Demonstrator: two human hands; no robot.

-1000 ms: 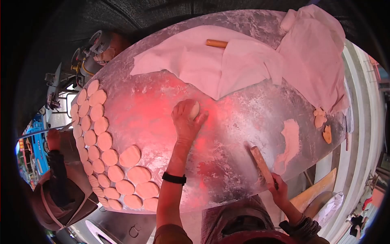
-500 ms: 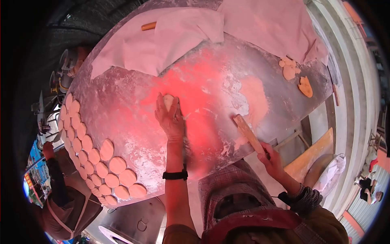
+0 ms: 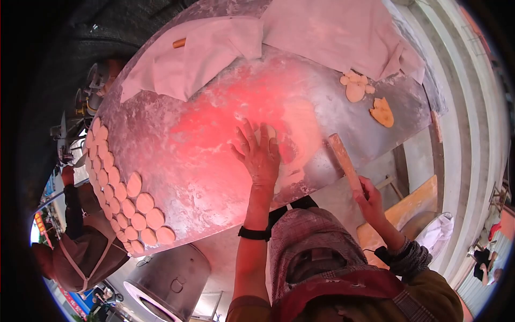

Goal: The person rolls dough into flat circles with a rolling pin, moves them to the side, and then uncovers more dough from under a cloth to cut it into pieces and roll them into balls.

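My left hand lies with fingers spread on the floured metal table, over a pale piece of dough that shows around its fingertips. In my right hand is one end of a flat wooden stick, tilted up and left above the table's near edge. Several flat dough rounds are laid in rows at the table's left side.
Pale cloths cover the far side, with a short wooden stick on one. Dough scraps and an orange-brown piece lie at the right. A metal drum stands below. Another person is at far left.
My left hand has moved right across the table, and its fingers have spread out over the dough. My right hand has shifted slightly right, still with the stick. The view has shifted too.
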